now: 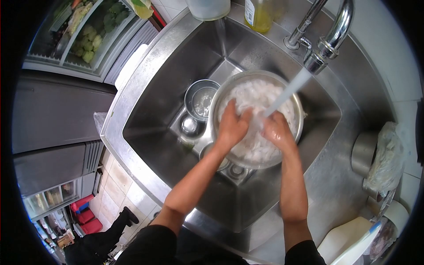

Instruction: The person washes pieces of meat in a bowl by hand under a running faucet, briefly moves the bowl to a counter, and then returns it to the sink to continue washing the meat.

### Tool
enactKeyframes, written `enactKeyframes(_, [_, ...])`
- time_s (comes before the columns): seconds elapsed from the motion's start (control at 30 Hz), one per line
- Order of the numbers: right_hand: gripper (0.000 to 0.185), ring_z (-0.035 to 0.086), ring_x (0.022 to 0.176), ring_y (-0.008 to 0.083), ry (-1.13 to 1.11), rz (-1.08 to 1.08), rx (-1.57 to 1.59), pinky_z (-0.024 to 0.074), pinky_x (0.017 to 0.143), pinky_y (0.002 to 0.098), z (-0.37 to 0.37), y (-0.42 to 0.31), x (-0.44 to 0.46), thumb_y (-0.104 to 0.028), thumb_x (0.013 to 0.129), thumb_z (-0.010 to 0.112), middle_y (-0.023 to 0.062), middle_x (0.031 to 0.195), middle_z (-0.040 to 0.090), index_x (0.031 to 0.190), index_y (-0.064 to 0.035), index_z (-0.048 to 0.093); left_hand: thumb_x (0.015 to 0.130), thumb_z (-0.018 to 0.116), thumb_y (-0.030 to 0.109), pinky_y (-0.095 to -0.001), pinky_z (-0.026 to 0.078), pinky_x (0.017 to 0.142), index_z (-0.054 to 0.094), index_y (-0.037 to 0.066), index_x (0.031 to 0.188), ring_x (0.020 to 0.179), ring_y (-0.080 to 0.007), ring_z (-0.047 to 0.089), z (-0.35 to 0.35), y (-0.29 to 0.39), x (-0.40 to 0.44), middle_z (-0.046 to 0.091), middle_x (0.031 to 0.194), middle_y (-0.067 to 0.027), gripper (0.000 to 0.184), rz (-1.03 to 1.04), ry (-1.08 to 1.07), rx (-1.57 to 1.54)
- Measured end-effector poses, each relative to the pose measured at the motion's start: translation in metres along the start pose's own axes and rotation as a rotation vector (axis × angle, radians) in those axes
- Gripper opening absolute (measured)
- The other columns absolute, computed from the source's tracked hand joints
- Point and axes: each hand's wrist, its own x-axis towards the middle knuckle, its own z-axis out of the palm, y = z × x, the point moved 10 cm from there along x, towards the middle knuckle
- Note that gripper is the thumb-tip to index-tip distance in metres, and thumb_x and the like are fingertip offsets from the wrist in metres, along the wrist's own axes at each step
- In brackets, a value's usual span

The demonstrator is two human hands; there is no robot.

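A round metal bowl in the steel sink holds many pale, whitish pieces in water. Both hands are inside it. My left hand is at the bowl's left-centre, its fingers dipping among the pieces. Just right of it, my right hand is curled, with its fingertips hidden by the water and the pieces; what it holds, if anything, cannot be made out. From the faucet a stream of water falls into the bowl close to the right fingertips.
Small metal bowls sit on the sink floor left of the big bowl. A yellow liquid bottle and a pale container stand behind. Metal pots and plastic bags are at right. A person's leg shows lower left.
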Motion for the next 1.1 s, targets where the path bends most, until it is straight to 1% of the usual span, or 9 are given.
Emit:
enactKeyframes(0.03, [0.037, 0.064, 0.069, 0.0230, 0.014, 0.046, -0.032, 0.0504, 0.064, 0.0347, -0.001, -0.003, -0.003, -0.019, 0.088, 0.049, 0.0165, 0.082, 0.065, 0.112, 0.0067, 0.061, 0.084, 0.067, 0.026, -0.0370, 0.041, 0.102, 0.040, -0.010, 0.138, 0.121, -0.0366, 0.053, -0.003, 0.011, -0.003, 0.052, 0.131, -0.0305, 0.071, 0.140, 0.028, 0.047])
enactKeyframes(0.13, [0.037, 0.059, 0.060, 0.0172, 0.036, 0.114, -0.078, 0.0482, 0.057, 0.0326, 0.003, -0.009, -0.006, -0.017, 0.088, 0.046, 0.0142, 0.078, 0.064, 0.112, 0.0073, 0.061, 0.077, 0.065, 0.014, -0.0392, 0.036, 0.107, 0.048, 0.003, 0.138, 0.127, -0.0380, 0.047, 0.003, 0.041, -0.012, 0.048, 0.137, -0.0243, 0.064, 0.187, -0.224, -0.159])
enactKeyframes(0.23, [0.038, 0.059, 0.059, 0.0169, 0.040, 0.063, -0.027, 0.0475, 0.056, 0.0329, 0.000, 0.000, 0.000, -0.015, 0.088, 0.044, 0.0136, 0.078, 0.064, 0.114, 0.0070, 0.061, 0.074, 0.070, 0.013, -0.0402, 0.037, 0.107, 0.053, 0.010, 0.135, 0.127, -0.0378, 0.047, 0.001, 0.056, -0.016, 0.050, 0.136, -0.0205, 0.063, 0.351, -0.199, 0.033])
enactKeyframes(0.33, [0.038, 0.057, 0.058, 0.0160, 0.065, 0.042, -0.014, 0.0466, 0.055, 0.0320, 0.000, -0.002, 0.000, -0.016, 0.089, 0.044, 0.0118, 0.077, 0.064, 0.115, 0.0060, 0.061, 0.075, 0.073, 0.013, -0.0432, 0.038, 0.105, 0.056, 0.008, 0.131, 0.123, -0.0380, 0.049, 0.000, 0.078, -0.030, 0.054, 0.130, -0.0188, 0.059, 0.523, -0.192, 0.181])
enactKeyframes(0.4, [0.037, 0.056, 0.058, 0.0148, 0.067, 0.014, -0.078, 0.0452, 0.054, 0.0308, -0.004, -0.008, 0.000, -0.021, 0.093, 0.046, 0.0100, 0.077, 0.063, 0.115, 0.0046, 0.061, 0.077, 0.074, 0.014, -0.0431, 0.041, 0.101, 0.056, 0.007, 0.130, 0.117, -0.0375, 0.052, -0.001, 0.082, -0.027, 0.056, 0.124, -0.0181, 0.056, 0.533, -0.257, 0.190])
enactKeyframes(0.6, [0.054, 0.051, 0.054, 0.0131, 0.054, 0.052, 0.005, 0.0405, 0.049, 0.0293, 0.000, -0.004, 0.001, -0.050, 0.097, 0.050, 0.0057, 0.071, 0.057, 0.113, 0.0006, 0.059, 0.082, 0.072, 0.017, -0.0436, 0.046, 0.088, 0.054, 0.005, 0.129, 0.101, -0.0380, 0.057, 0.008, 0.066, -0.024, 0.057, 0.110, -0.0188, 0.052, 0.468, -0.319, 0.108])
enactKeyframes(0.83, [0.052, 0.050, 0.047, 0.0114, 0.004, 0.092, 0.105, 0.0372, 0.040, 0.0253, 0.007, -0.015, -0.006, -0.048, 0.097, 0.051, 0.0050, 0.069, 0.056, 0.117, 0.0000, 0.055, 0.085, 0.065, 0.021, -0.0461, 0.048, 0.083, 0.054, 0.002, 0.125, 0.097, -0.0404, 0.057, 0.007, 0.069, -0.026, 0.057, 0.105, -0.0204, 0.045, 0.498, -0.311, 0.190])
enactKeyframes(0.93, [0.049, 0.051, 0.046, 0.0117, -0.079, 0.059, 0.156, 0.0375, 0.038, 0.0242, 0.008, -0.018, -0.006, -0.044, 0.097, 0.052, 0.0057, 0.069, 0.057, 0.116, 0.0011, 0.054, 0.083, 0.064, 0.021, -0.0474, 0.048, 0.075, 0.055, -0.001, 0.124, 0.086, -0.0418, 0.057, 0.005, 0.069, -0.026, 0.055, 0.095, -0.0225, 0.047, 0.498, -0.293, 0.176])
enactKeyframes(1.1, [0.044, 0.053, 0.046, 0.0113, -0.088, 0.035, 0.144, 0.0388, 0.039, 0.0240, 0.008, -0.021, -0.007, -0.038, 0.095, 0.058, 0.0072, 0.070, 0.059, 0.113, 0.0023, 0.055, 0.084, 0.061, 0.022, -0.0490, 0.048, 0.073, 0.057, -0.003, 0.101, 0.083, -0.0442, 0.057, 0.004, 0.071, -0.025, 0.056, 0.090, -0.0253, 0.030, 0.531, -0.273, 0.174])
